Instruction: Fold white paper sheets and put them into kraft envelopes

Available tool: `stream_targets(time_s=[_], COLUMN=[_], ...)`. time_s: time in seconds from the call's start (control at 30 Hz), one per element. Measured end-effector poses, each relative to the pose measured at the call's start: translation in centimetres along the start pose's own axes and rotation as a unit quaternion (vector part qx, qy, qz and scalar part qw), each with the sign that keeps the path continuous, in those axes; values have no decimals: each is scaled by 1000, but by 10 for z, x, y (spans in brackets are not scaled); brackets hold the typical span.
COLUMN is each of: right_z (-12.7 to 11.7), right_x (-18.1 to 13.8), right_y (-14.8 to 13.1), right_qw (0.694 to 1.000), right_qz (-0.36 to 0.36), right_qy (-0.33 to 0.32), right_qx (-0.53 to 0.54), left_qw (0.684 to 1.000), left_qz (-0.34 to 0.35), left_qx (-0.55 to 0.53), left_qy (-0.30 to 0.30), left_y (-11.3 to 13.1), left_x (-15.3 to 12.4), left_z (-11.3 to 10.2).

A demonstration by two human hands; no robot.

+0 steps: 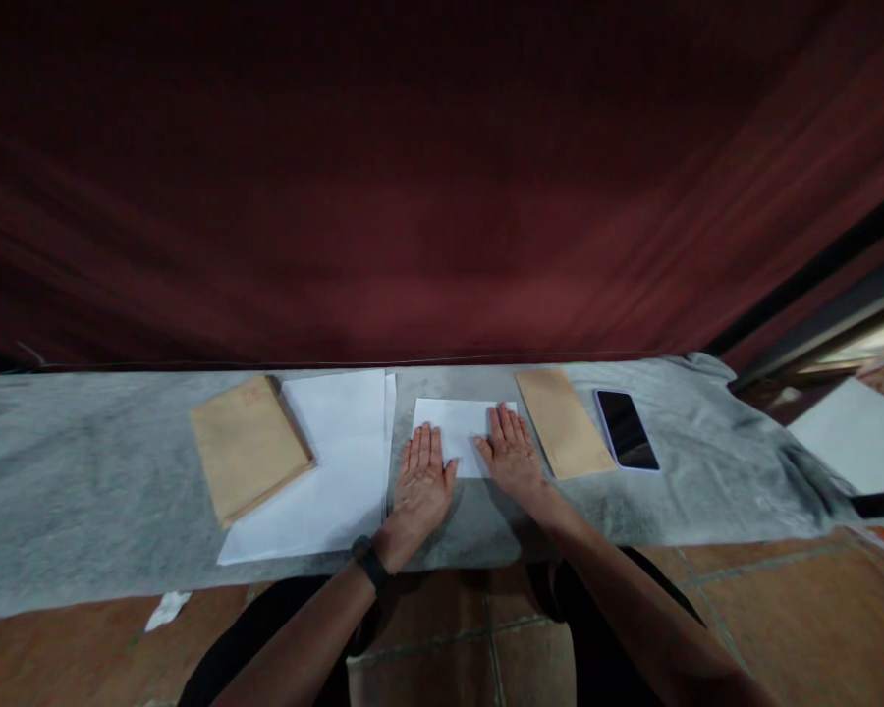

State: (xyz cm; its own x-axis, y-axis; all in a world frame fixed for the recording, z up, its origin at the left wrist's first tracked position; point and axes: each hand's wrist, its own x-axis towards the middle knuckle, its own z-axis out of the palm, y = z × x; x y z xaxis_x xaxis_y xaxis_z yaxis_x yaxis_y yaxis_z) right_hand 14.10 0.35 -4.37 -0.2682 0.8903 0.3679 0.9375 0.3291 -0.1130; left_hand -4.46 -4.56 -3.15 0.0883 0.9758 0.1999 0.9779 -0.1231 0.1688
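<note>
A small white sheet of paper (457,417), which looks folded, lies flat in front of me on the grey cloth. My left hand (422,478) rests flat on its left side with the fingers stretched out. On the right side of the paper my right hand (512,457) lies flat too, fingers extended. Just right of that hand is a single brown envelope (566,422). To the left are large white sheets (331,491), with a stack of brown envelopes (250,442) overlapping their left edge.
A phone with a pale purple case (626,429) lies beyond the single envelope. Grey cloth (81,471) covers the long narrow surface, and a dark red curtain (442,196) hangs behind it. A white scrap (167,610) is on the tiled floor (442,678).
</note>
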Motion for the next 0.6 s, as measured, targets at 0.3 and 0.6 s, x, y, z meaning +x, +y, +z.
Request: stream_targets(time_s=[0.3,0.6], right_z=[-10,-25], right_x=[16,65], right_y=[10,19], right_qw=[999,992], right_qz=[17,34], right_qy=[-40,-116], right_qx=[5,44], left_qw=[999,999], left_qz=[-27,-18], left_qx=[19,36], left_qy=[-6,-25], left_y=[-14,-10], left_x=[6,7], left_z=[-5,-13])
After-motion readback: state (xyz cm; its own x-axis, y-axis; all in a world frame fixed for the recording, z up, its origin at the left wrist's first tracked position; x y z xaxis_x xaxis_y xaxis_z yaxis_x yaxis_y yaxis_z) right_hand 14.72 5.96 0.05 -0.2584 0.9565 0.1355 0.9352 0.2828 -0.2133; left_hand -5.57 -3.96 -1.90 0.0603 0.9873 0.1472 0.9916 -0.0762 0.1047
